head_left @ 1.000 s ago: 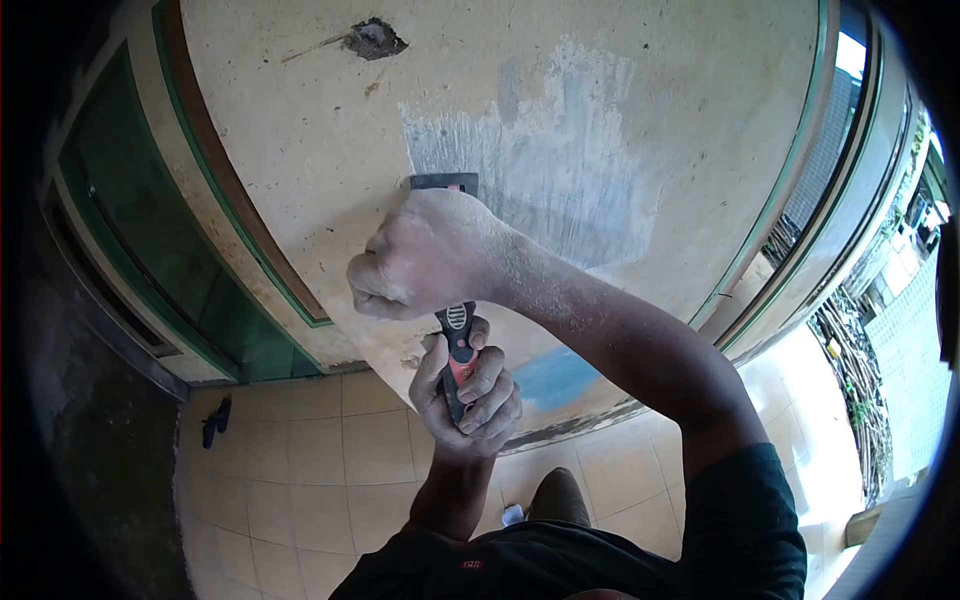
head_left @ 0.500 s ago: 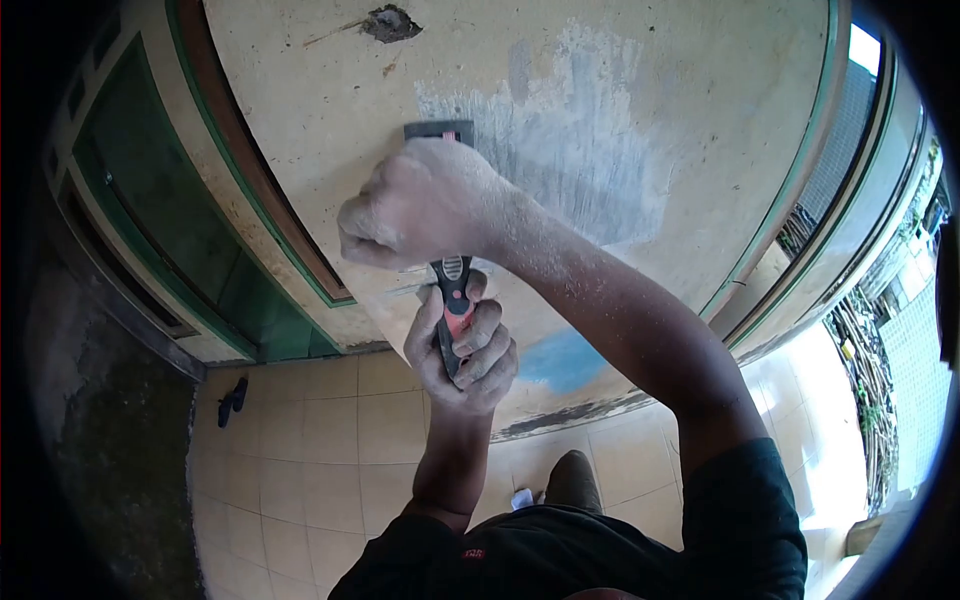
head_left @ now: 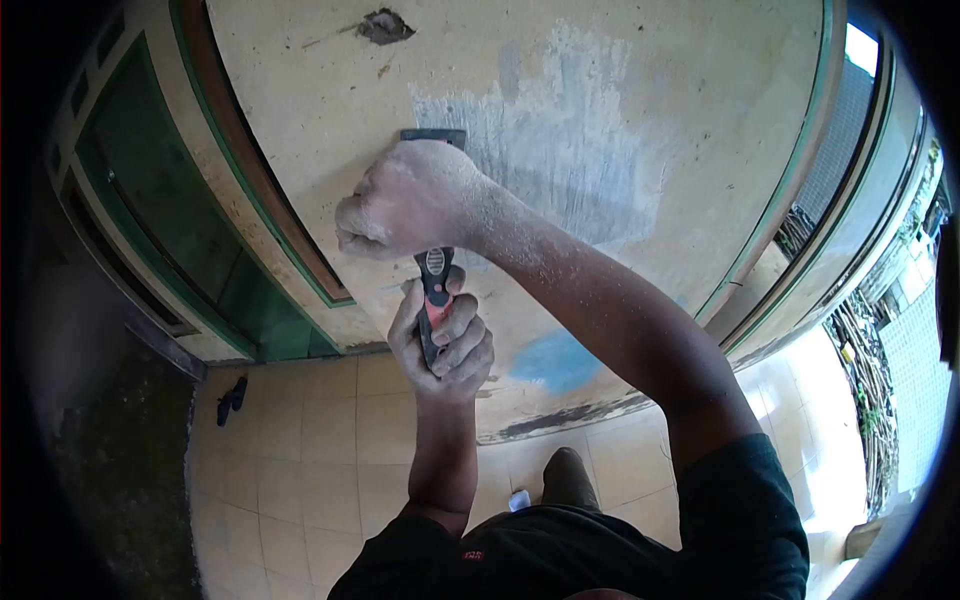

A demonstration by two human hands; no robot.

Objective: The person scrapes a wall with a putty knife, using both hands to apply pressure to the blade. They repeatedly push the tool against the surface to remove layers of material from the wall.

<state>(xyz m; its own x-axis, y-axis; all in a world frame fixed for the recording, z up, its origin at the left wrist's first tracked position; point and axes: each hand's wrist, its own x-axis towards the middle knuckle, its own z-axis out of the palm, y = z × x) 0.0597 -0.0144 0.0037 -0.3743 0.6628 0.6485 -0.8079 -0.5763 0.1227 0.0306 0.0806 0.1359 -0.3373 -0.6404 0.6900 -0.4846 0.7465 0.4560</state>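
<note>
A black and red scraper (head_left: 434, 263) stands nearly upright against the cream wall (head_left: 300, 120). My left hand (head_left: 445, 340), pale with dust, is wrapped round the lower part of its handle. Higher up, my right hand (head_left: 410, 198) is closed over the tool close to its head, with the right forearm crossing from the right. The wide dark head shows just above my right knuckles, at the left edge of a whitish-grey scraped patch (head_left: 560, 150). My right hand hides the part between head and handle.
A hole (head_left: 386, 27) breaks the wall at the top. Low on the wall is a blue patch (head_left: 556, 362). A green door (head_left: 165, 200) is at left, and dark sandals (head_left: 232, 400) lie on the tiled floor (head_left: 300, 440). A window (head_left: 835, 140) stands at right.
My left hand has shifted left and a little upward with the handle. The scraper's head sits slightly lower and further left. My right hand stays closed over it.
</note>
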